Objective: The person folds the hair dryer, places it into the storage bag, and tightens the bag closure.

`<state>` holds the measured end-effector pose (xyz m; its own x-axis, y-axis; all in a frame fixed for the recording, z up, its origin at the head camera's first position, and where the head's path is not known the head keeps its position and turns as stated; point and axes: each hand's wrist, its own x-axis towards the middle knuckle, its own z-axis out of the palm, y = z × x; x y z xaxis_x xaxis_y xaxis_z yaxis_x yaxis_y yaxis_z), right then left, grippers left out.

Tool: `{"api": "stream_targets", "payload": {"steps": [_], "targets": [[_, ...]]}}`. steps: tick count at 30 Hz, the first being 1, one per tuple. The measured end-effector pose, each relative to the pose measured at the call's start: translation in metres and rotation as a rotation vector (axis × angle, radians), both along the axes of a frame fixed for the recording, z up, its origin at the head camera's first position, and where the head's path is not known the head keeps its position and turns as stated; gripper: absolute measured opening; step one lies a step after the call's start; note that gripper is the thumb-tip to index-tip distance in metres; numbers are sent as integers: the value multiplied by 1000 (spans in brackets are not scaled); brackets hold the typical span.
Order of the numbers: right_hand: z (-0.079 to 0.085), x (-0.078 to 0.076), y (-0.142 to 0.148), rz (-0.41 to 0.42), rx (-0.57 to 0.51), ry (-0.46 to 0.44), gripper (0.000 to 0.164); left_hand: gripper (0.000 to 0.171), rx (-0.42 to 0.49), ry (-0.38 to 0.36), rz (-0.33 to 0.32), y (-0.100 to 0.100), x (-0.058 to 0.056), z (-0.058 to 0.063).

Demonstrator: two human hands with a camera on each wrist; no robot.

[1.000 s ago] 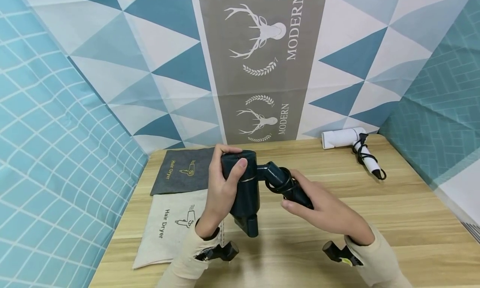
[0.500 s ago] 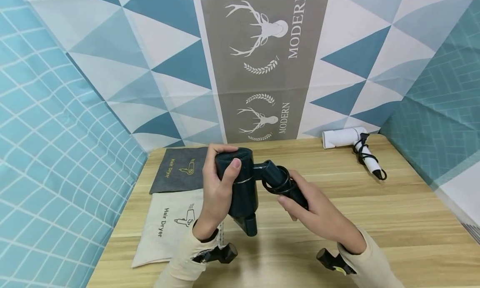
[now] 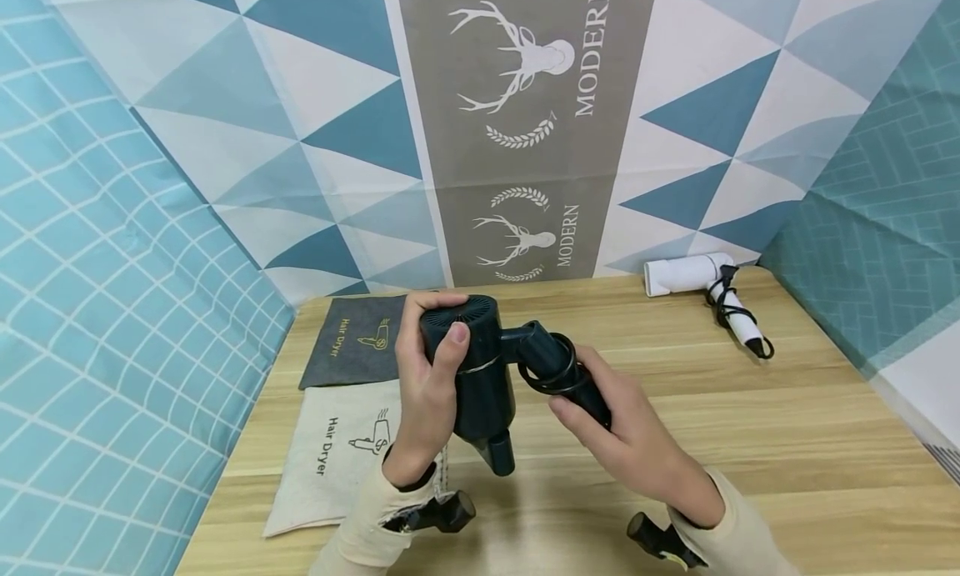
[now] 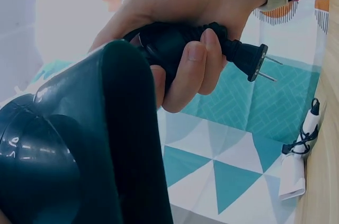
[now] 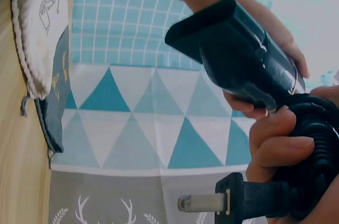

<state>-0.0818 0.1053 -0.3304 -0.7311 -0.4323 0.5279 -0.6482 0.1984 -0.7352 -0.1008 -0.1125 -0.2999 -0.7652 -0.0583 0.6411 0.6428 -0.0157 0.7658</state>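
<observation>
A dark teal hair dryer (image 3: 483, 393) is held up over the table between both hands. My left hand (image 3: 427, 393) grips the rear of its barrel, thumb near the round vent. Around the handle, wrapped in black cord, my right hand (image 3: 630, 430) curls its fingers. The flat nozzle (image 3: 498, 455) points down toward the person. In the right wrist view the two-pin plug (image 5: 233, 203) sticks out beside the right fingers; the left wrist view shows this plug (image 4: 251, 62) too. A hinge joins handle and barrel, bent at an angle.
At the back right of the wooden table (image 3: 750, 443) lies a white hair dryer (image 3: 686, 274) with black cord around its handle. A grey pouch (image 3: 348, 343) and a cream pouch (image 3: 330, 451), both printed "Hair Dryer", lie at the left. Patterned cloth walls (image 3: 525, 142) stand behind.
Both hands have shifted slightly left with the dark hair dryer. Its barrel has tilted so the round rear vent shows more. The white hair dryer and the pouches stay put.
</observation>
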Motion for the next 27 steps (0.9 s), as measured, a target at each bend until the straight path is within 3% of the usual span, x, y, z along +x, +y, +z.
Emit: {"api": "stream_targets", "payload": {"steps": [13,27], "targets": [[-4,6,-13,-19,-109,129,49,46,23,22,16,-2,7,4],[-9,15,-22,-24,-210,176,46,42,82,71,10,3,14,2]]}}
